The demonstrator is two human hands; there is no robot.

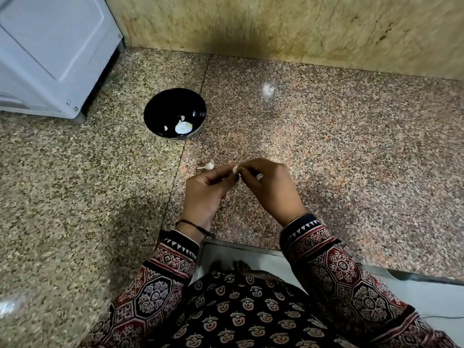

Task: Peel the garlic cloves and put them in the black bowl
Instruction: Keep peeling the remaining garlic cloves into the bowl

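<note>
Both hands pinch one garlic clove above the granite bench (pixel 351 146).

A white appliance (pixel 50 54) stands at far left. Right of it the black bowl (pixel 163 109) sits on the bench, holding a few peeled cloves (pixel 183 126). Nearer the person, a garlic piece with a stalk (pixel 207 166) lies on the bench just left of the hands. The left hand (pixel 203 194) has a narrow fingertip grip on the garlic clove (pixel 235 170); the right hand (pixel 271 189) grips it the same way from the other side.
</note>
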